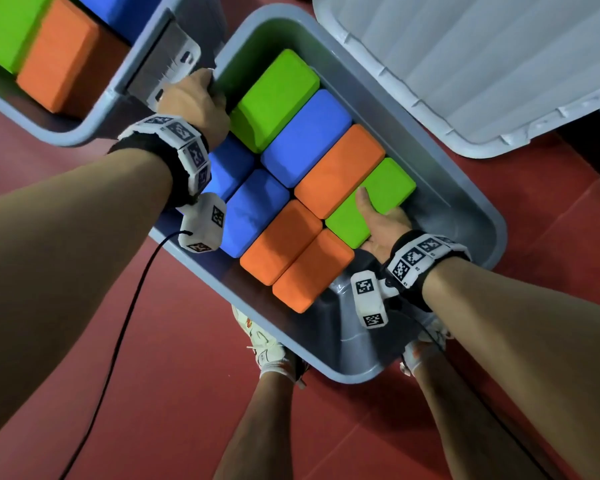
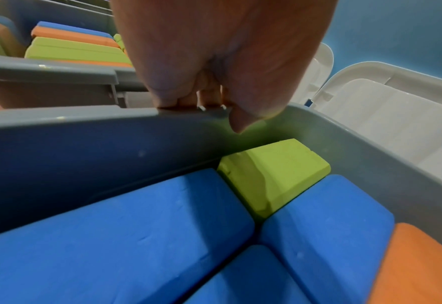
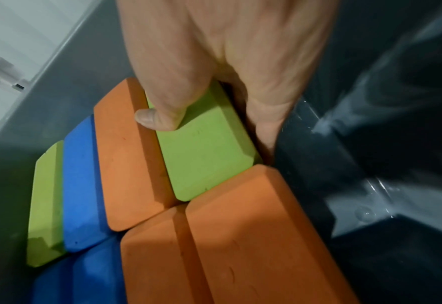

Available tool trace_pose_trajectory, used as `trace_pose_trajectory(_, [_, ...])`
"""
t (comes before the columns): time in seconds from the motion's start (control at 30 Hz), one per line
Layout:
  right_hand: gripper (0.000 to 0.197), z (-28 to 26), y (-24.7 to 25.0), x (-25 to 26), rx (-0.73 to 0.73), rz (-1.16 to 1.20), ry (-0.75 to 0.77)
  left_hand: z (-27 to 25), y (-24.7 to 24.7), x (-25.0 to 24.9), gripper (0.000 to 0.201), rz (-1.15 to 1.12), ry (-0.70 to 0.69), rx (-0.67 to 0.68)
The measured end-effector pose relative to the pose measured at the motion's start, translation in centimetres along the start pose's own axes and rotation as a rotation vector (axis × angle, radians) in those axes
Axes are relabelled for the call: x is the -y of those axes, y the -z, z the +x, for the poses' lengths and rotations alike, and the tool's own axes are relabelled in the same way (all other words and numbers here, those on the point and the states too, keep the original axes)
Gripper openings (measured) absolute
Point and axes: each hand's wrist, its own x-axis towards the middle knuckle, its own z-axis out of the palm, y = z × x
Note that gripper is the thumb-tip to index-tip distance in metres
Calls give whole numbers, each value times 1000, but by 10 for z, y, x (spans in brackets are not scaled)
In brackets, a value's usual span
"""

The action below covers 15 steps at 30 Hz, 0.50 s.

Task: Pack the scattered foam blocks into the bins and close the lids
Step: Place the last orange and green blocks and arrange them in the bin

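Observation:
A grey bin (image 1: 492, 233) on the floor holds several foam blocks in green, blue and orange, packed in two rows. My right hand (image 1: 383, 225) grips the near green block (image 1: 385, 192), thumb on its top and fingers down its side by the bin wall; the right wrist view shows the same green block (image 3: 204, 150) under the thumb. My left hand (image 1: 194, 102) curls over the bin's far-left rim (image 2: 84, 117), beside another green block (image 2: 274, 174). The bin's white lid (image 1: 482, 64) stands open behind.
A second grey bin (image 1: 84, 133) at the upper left holds green, orange and blue blocks. The floor is red. My feet (image 1: 274, 355) stand against the near bin's front edge. A black cable (image 1: 118, 341) hangs from my left wrist.

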Motion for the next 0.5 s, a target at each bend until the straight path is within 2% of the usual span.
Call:
trace_pose_trajectory(0.1, [147,-3,-1,1,32,27,-32,-9,-3,-2,75,60,50,68])
trace_pose_trajectory(0.13, [148,-7,0,2,45,20,-55,-15,-6,-3,86,97,34,54])
trace_pose_trajectory(0.2, [149,-13,2,2,78,-3,-94,-29,-8,-7,88,128,-91,-26])
trace_pose_trajectory(0.27, [145,-31,0,4,151,-44,-158,-46,-11,-9,78,178,-225,-113])
trace_pose_trajectory(0.33, [128,-45,-5,1,231,-65,-220,-62,-17,-10,70,242,-283,-123])
trace_pose_trajectory(0.37, [121,-49,-8,-5,252,-59,-231,-70,-20,-10,70,261,-259,-87])
trace_pose_trajectory(0.4, [124,-52,-11,-10,259,-49,-238,-75,-23,-9,73,270,-191,-31])
trace_pose_trajectory(0.5, [153,-48,-18,-28,246,-31,-239,-75,-31,0,94,259,106,167])
